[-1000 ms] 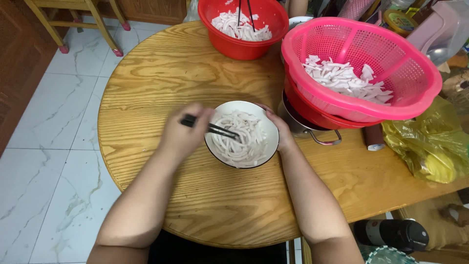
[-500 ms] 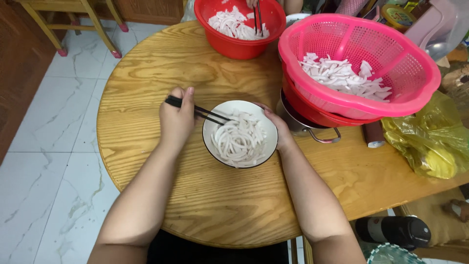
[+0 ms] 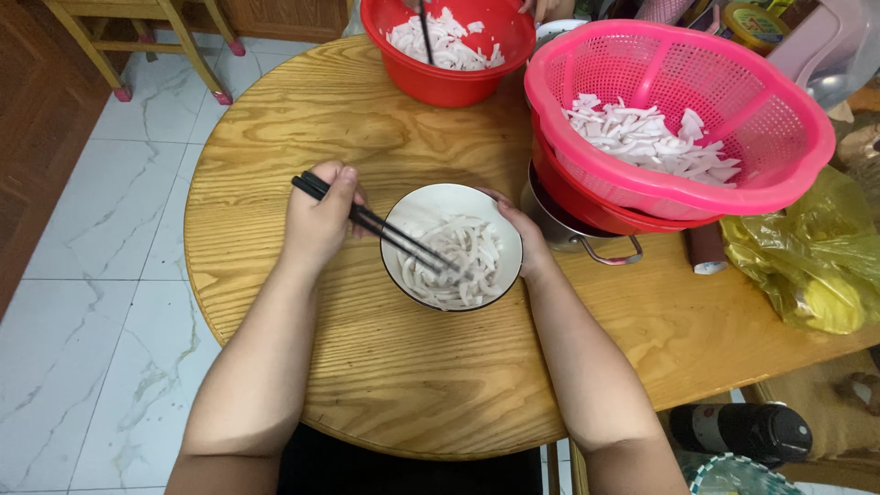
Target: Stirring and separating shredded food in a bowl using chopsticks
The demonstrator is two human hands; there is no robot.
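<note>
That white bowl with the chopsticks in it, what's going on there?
A person's left hand holds black chopsticks, tips down among the pale strips in the white bowl. The right hand steadies the bowl's far rim on the round wooden table. More strips sit in a pink colander and a red bowl nearby.

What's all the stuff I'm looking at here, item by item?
table: 1, light wood, round
white bowl: 1, white strips inside, table centre
chopsticks: 1 pair, black, tips in bowl
red bowl: 1, white pieces, far edge
pink colander: 1, white pieces, right
metal pot: 1, under colander
yellow bag: 1, right
dark bottle: 1, lower right
chair: 1, wooden, top left
left hand: holds chopsticks
right hand: steadies white bowl
</note>
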